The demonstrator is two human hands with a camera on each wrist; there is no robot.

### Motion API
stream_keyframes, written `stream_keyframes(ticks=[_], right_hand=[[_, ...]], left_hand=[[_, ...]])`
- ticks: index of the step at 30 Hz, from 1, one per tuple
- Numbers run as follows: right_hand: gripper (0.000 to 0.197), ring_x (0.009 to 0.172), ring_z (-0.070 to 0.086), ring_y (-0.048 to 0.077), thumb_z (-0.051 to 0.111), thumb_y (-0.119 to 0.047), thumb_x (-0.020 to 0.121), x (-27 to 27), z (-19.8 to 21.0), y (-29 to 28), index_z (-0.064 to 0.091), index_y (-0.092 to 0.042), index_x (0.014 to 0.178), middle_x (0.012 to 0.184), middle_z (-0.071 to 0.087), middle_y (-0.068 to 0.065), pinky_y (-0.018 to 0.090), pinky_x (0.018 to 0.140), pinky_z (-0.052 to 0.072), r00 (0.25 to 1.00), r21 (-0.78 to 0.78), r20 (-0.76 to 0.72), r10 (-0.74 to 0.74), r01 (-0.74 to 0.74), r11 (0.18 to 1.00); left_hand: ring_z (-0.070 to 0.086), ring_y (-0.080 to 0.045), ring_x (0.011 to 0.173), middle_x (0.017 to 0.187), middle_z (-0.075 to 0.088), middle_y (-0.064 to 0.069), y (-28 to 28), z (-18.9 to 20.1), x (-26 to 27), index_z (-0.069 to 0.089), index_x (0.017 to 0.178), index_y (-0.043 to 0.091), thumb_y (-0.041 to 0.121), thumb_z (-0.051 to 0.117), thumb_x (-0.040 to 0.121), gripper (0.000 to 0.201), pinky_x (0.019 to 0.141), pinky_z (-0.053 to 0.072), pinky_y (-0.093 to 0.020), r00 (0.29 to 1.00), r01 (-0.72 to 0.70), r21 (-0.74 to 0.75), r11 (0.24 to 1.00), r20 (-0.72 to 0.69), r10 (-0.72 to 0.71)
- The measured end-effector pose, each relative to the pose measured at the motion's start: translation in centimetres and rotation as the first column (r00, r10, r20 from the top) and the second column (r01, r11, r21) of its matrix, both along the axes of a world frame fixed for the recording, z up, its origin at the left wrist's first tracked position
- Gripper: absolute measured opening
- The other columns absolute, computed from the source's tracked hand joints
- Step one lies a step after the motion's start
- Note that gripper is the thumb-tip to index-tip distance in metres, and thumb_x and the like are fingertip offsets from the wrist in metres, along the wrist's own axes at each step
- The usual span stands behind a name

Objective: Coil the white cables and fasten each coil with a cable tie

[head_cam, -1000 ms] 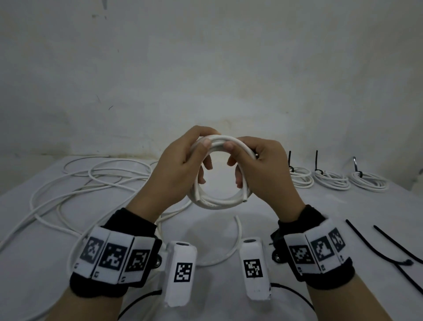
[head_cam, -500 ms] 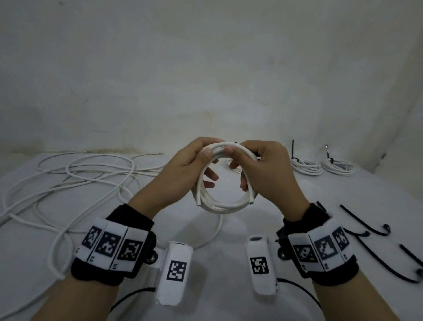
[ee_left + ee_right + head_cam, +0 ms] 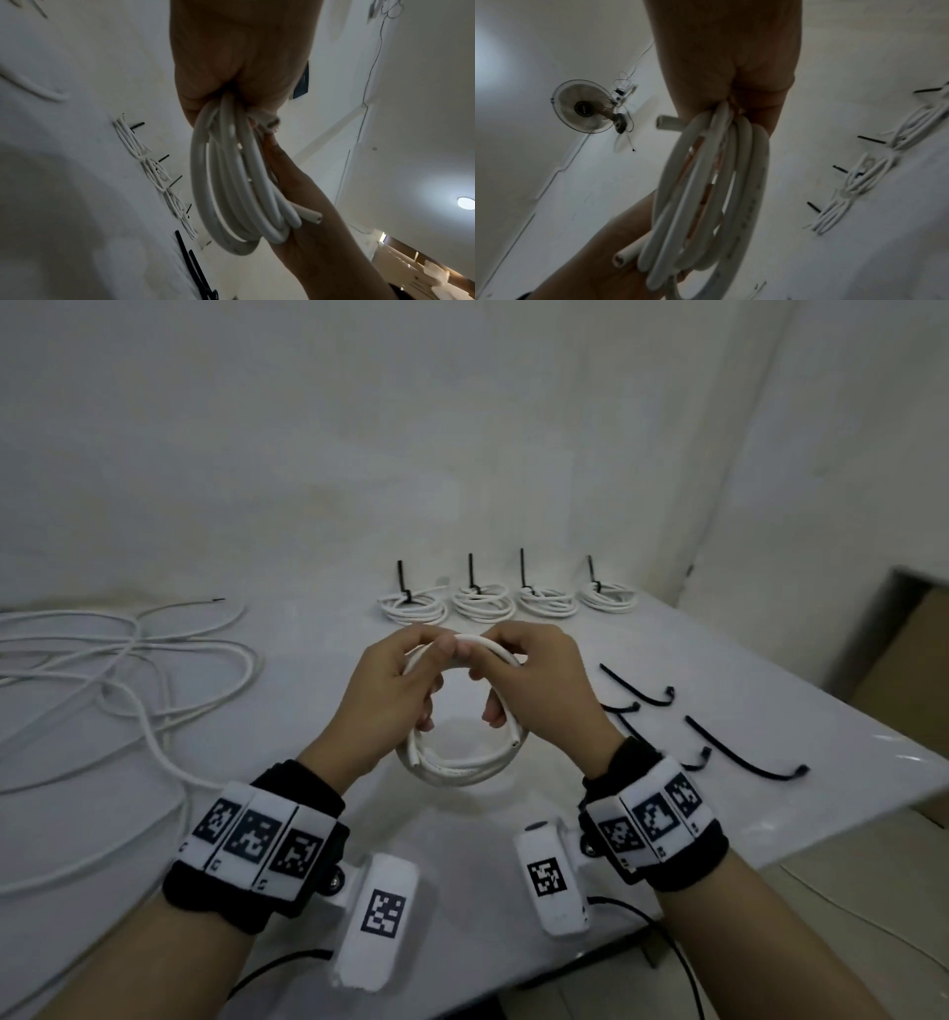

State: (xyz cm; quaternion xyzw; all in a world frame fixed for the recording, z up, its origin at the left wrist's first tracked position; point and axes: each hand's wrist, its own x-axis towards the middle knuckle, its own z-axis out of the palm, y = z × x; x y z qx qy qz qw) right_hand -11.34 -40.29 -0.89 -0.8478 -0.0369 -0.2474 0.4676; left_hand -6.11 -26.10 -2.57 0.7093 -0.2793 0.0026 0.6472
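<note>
White table (image 3: 693,660) against a plain white wall, dim light. Both my hands are up over the middle of it w/ the coil (image 3: 462,765) of white cable between them: left hand (image 3: 395,690) has fingers curled round the coil's left side, thumb pinching the top; right hand (image 3: 539,690) curls round the right side, thumb meeting the left one at the top. One cut cable end (image 3: 515,740) pokes out just under my right fingers.

Behind the hands, along the wall edge, four finished coils (image 3: 506,603) sit in a row, each w/ a black tie tail standing upright. Loose cable ties (image 3: 739,747) lie to the right of my right hand, black, scattered, a few overlapping. Uncoiled white cable (image 3: 118,670) sprawls over the left of the table, well apart from the coil.

Wall fan (image 3: 585,106) shows in the right wrist view. Coil jacket has faint print, too blurred to read. Wrist bands carry square b/w markers, no readable text.
</note>
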Motion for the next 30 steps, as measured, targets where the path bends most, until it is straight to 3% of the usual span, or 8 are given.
stream_keyframes(ticks=[6, 8, 11, 13, 16, 23, 27, 30], right_hand=[[0.043, 0.067, 0.07, 0.019, 0.054, -0.049, 0.088, -3.2, 0.3, -5.5, 0.069, -0.008, 0.086, 0.079, 0.072, 0.004, 0.032, 0.066, 0.055, 0.981, -0.111, -0.186, 0.049, -0.07, 0.991], [0.047, 0.072, 0.066, 0.018, 0.049, -0.048, 0.089, -4.3, 0.6, -7.6, 0.069, -0.005, 0.092, 0.081, 0.069, 0.006, 0.035, 0.071, 0.055, 0.96, -0.027, -0.267, 0.087, -0.098, 0.995], [0.039, 0.074, 0.064, 0.012, 0.05, -0.038, 0.096, -4.9, 0.5, -11.4, 0.07, -0.005, 0.098, 0.082, 0.069, 0.003, 0.031, 0.071, 0.054, 0.947, 0.044, -0.313, -0.065, 0.083, 0.996], [0.035, 0.076, 0.064, 0.016, 0.056, -0.037, 0.094, -4.6, -0.1, -14.0, 0.07, -0.005, 0.093, 0.083, 0.07, 0.004, 0.03, 0.07, 0.05, 0.905, -0.205, -0.347, -0.246, 0.183, 0.961], [0.028, 0.076, 0.057, 0.016, 0.067, -0.036, 0.087, -4.0, -1.2, -16.1, 0.068, -0.008, 0.085, 0.085, 0.065, 0.003, 0.023, 0.063, 0.042, 0.769, -0.598, -0.469, -0.434, 0.085, 0.797], [0.016, 0.062, 0.049, 0.008, 0.074, -0.02, 0.082, -2.1, -2.0, -15.7, 0.063, -0.009, 0.078, 0.076, 0.058, -0.001, 0.017, 0.05, 0.037, 0.589, -0.688, -0.635, -0.5, -0.137, 0.712], [0.016, 0.053, 0.052, 0.011, 0.062, -0.012, 0.09, -1.1, -0.2, -13.2, 0.06, -0.01, 0.074, 0.066, 0.062, -0.002, 0.015, 0.043, 0.038, 0.682, -0.578, -0.63, -0.372, -0.092, 0.811], [0.011, 0.041, 0.05, 0.009, 0.055, -0.011, 0.094, 0.2, 1.6, -8.7, 0.055, -0.009, 0.083, 0.066, 0.067, 0.004, 0.017, 0.041, 0.041, 0.863, -0.211, -0.495, -0.104, -0.003, 0.978]], left_hand=[[0.038, -0.007, 0.04, 0.059, 0.047, 0.002, -4.2, -0.2, -1.3, 0.069, 0.096, 0.012, 0.032, 0.057, 0.093, 0.024, 0.041, 0.037, -0.02, 0.998, 0.058, 0.034, 0.998, -0.038, -0.057], [0.038, -0.007, 0.039, 0.059, 0.048, 0.001, -5.2, -0.2, -1.5, 0.068, 0.093, 0.013, 0.031, 0.057, 0.093, 0.021, 0.04, 0.037, -0.02, 0.997, 0.067, 0.036, 0.997, -0.038, -0.066], [0.038, -0.007, 0.039, 0.059, 0.049, 0.0, -5.9, -0.3, -1.5, 0.068, 0.089, 0.017, 0.03, 0.058, 0.092, 0.017, 0.039, 0.037, -0.019, 0.998, 0.053, 0.025, 0.998, -0.041, -0.052], [0.037, -0.007, 0.038, 0.059, 0.049, -0.001, -5.9, -0.6, -1.5, 0.068, 0.086, 0.019, 0.03, 0.06, 0.091, 0.015, 0.039, 0.037, -0.019, 0.998, 0.046, 0.02, 0.999, -0.04, -0.045], [0.038, -0.007, 0.039, 0.059, 0.05, -0.002, -5.6, -1.0, -1.4, 0.068, 0.085, 0.018, 0.029, 0.061, 0.09, 0.014, 0.039, 0.038, -0.019, 0.999, 0.035, 0.035, 0.999, -0.032, -0.034], [0.043, -0.009, 0.041, 0.053, 0.059, 0.002, -3.7, -1.1, -0.6, 0.07, 0.085, 0.014, 0.029, 0.06, 0.09, 0.019, 0.043, 0.042, -0.02, 0.999, 0.042, 0.105, 0.994, -0.036, -0.039], [0.044, -0.008, 0.041, 0.057, 0.065, 0.0, -1.2, -0.6, -0.3, 0.071, 0.086, 0.015, 0.028, 0.059, 0.091, 0.018, 0.043, 0.043, -0.019, 0.999, 0.046, 0.128, 0.991, -0.025, -0.044], [0.044, -0.008, 0.041, 0.057, 0.064, 0.0, 1.5, -0.3, 0.1, 0.07, 0.085, 0.015, 0.026, 0.059, 0.091, 0.018, 0.042, 0.041, -0.016, 1.0, 0.012, 0.129, 0.992, -0.022, -0.009]])
